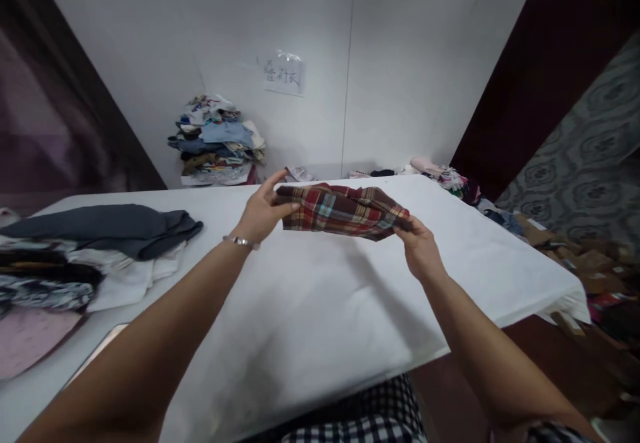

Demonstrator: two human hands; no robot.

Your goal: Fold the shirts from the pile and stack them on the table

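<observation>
A folded plaid shirt (340,211), dark brown with red, cream and light blue checks, is held up above the white-covered table (320,303). My left hand (263,210) pinches its left end, thumb in front, with the index finger raised. At the opposite end, my right hand (420,243) grips the lower right corner between thumb and fingers. Between the two hands the cloth stretches sideways, its top edge uneven and slightly bunched. A shadow falls on the sheet below it.
Folded clothes (215,140) form a tall stack against the wall at the back left. Dark grey garments (105,226) top another pile on the left, near a flat phone-like object (97,353). More clothes (445,175) lie along the back right edge. Cardboard boxes (595,270) lie beyond the table's right side.
</observation>
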